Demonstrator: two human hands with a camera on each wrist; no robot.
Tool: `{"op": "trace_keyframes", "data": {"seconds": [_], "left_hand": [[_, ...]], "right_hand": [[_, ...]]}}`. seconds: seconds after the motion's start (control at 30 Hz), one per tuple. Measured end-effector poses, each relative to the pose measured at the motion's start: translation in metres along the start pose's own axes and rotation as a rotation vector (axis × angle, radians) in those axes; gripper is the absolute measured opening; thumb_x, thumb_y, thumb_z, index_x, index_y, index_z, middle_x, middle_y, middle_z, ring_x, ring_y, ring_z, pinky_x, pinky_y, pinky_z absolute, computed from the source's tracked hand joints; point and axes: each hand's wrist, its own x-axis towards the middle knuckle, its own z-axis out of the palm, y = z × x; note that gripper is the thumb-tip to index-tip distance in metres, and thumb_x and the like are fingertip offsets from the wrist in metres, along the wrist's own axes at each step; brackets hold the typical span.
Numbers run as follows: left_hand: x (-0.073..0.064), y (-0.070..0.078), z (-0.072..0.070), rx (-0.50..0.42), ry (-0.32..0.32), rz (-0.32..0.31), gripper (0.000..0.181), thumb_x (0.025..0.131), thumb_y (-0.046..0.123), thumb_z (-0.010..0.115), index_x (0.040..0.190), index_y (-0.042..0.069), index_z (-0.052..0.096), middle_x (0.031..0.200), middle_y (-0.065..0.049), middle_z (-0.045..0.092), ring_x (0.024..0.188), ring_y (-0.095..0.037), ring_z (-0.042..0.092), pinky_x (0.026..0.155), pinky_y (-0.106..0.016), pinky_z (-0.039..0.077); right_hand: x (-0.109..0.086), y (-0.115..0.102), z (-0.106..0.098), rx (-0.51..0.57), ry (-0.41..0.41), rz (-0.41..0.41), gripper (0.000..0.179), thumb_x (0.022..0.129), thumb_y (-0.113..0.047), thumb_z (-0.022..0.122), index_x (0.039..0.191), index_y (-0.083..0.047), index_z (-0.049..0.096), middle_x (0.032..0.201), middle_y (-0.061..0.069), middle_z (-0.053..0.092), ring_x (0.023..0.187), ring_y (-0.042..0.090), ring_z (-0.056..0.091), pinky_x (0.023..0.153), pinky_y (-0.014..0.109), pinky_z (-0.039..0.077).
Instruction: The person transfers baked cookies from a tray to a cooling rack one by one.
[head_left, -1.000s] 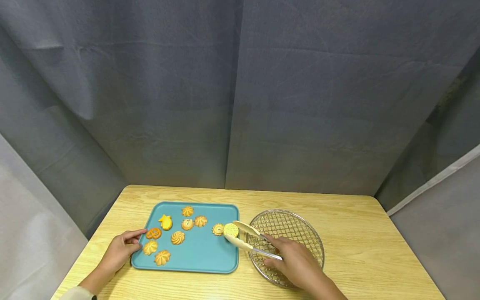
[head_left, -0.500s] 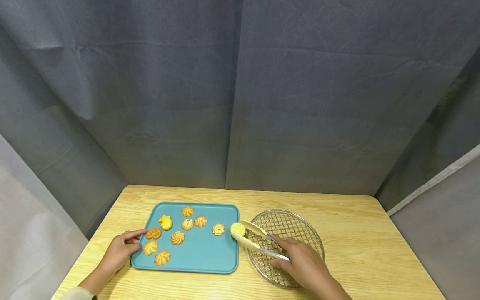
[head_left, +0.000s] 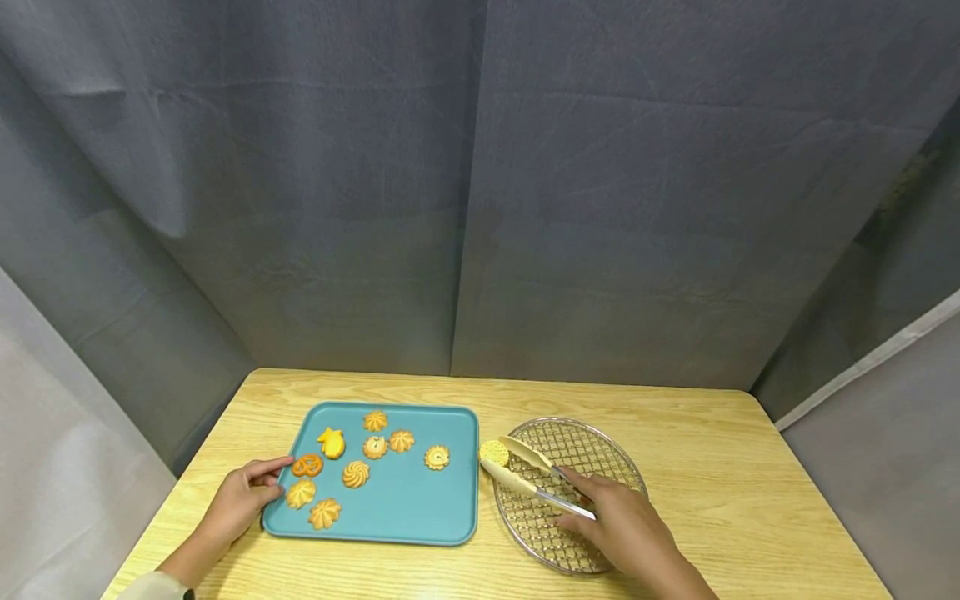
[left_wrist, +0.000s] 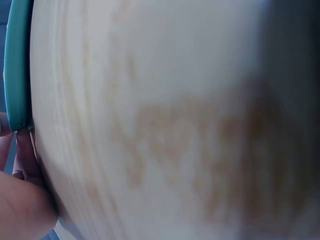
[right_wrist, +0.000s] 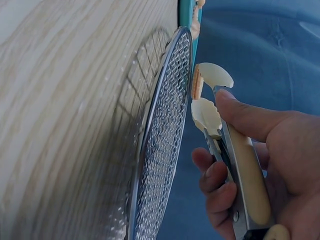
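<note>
right hand (head_left: 622, 525) has its fingers curled round the tongs (head_left: 523, 485), tongs' cream tips clamped on a round yellow cookie (head_left: 493, 452). cookie sits between right edge of the teal tray (head_left: 397, 517) and left rim of the round wire rack (head_left: 592, 450); height above the desk (head_left: 712, 467) hard to judge, contact with rim unclear. right wrist view gives the cookie edge-on, partly hidden by a tip. rack's near right part covered by right hand. left hand (head_left: 238, 502) pinches tray's left edge, toward desk's left edge; some fingers hidden, left wrist view mostly blurred desktop, hand cut off at the side. nine cookies (head_left: 356, 474) on tray, pretzel-shaped one close to its left edge. left sleeve (head_left: 153, 586), right forearm (head_left: 675, 577) and desk's near edge cut off at bottom.
</note>
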Motion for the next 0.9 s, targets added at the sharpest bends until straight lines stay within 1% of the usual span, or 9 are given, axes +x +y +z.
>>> {"op": "trace_keyframes", "data": {"seconds": [0.13,0.2,0.27,0.37,0.43,0.53,0.67,0.9], "left_hand": [[-0.001,0.000,0.000,-0.002,-0.004,0.005,0.048,0.088,-0.005,0.070,0.136,-0.006,0.064,0.109,-0.014,0.063,0.088,-0.010,0.055,0.076,-0.021,0.049],[-0.001,-0.001,0.000,-0.003,-0.002,0.003,0.048,0.088,-0.005,0.070,0.136,-0.006,0.064,0.110,-0.015,0.063,0.088,-0.010,0.056,0.076,-0.021,0.050],[-0.001,-0.001,0.000,0.000,-0.005,0.002,0.049,0.088,-0.005,0.070,0.137,-0.006,0.064,0.111,-0.015,0.064,0.088,-0.009,0.055,0.076,-0.020,0.049],[0.000,-0.002,0.000,0.000,-0.002,-0.002,0.049,0.088,-0.005,0.070,0.137,-0.005,0.064,0.112,-0.015,0.064,0.088,-0.009,0.055,0.076,-0.020,0.049],[0.000,-0.002,0.000,0.001,-0.003,-0.001,0.049,0.088,-0.006,0.070,0.137,-0.006,0.064,0.112,-0.015,0.064,0.088,-0.009,0.055,0.076,-0.020,0.049],[0.000,-0.003,0.000,0.001,0.000,-0.001,0.049,0.088,-0.006,0.070,0.136,-0.006,0.064,0.112,-0.015,0.064,0.088,-0.008,0.055,0.076,-0.020,0.049],[0.000,-0.003,0.000,0.001,-0.003,-0.003,0.049,0.089,-0.006,0.070,0.137,-0.005,0.064,0.113,-0.015,0.063,0.088,-0.008,0.055,0.076,-0.020,0.049],[0.000,-0.002,0.000,0.006,0.004,0.000,0.049,0.088,-0.006,0.070,0.137,-0.005,0.064,0.113,-0.015,0.064,0.088,-0.008,0.055,0.076,-0.020,0.049]], "right_hand": [[-0.001,0.004,-0.003,0.008,-0.011,0.023,0.070,0.083,-0.039,0.084,0.146,-0.020,0.061,0.113,0.005,0.074,0.100,0.023,0.071,0.088,0.052,0.057],[-0.002,0.006,-0.004,0.009,-0.018,0.034,0.071,0.083,-0.039,0.084,0.147,-0.019,0.061,0.110,0.002,0.074,0.096,0.019,0.070,0.086,0.048,0.057],[-0.002,0.008,-0.006,0.015,-0.029,0.049,0.071,0.083,-0.039,0.084,0.147,-0.019,0.061,0.105,-0.002,0.073,0.089,0.012,0.067,0.081,0.042,0.057],[-0.002,0.011,-0.008,0.009,-0.034,0.063,0.071,0.083,-0.039,0.084,0.147,-0.019,0.061,0.100,-0.006,0.070,0.085,0.007,0.063,0.076,0.038,0.055],[-0.003,0.014,-0.009,0.008,-0.030,0.071,0.070,0.083,-0.040,0.084,0.147,-0.019,0.061,0.104,-0.005,0.071,0.087,0.007,0.063,0.076,0.037,0.054],[-0.003,0.017,-0.011,-0.004,-0.019,0.071,0.070,0.083,-0.041,0.084,0.146,-0.020,0.062,0.104,-0.006,0.070,0.087,0.006,0.061,0.076,0.036,0.054],[-0.004,0.021,-0.013,-0.028,-0.015,0.064,0.069,0.083,-0.041,0.084,0.145,-0.020,0.063,0.096,-0.011,0.067,0.081,0.003,0.056,0.073,0.033,0.051],[-0.006,0.025,-0.013,-0.031,-0.038,0.064,0.069,0.083,-0.041,0.083,0.146,-0.018,0.062,0.091,-0.011,0.064,0.077,0.003,0.054,0.067,0.031,0.049]]}}
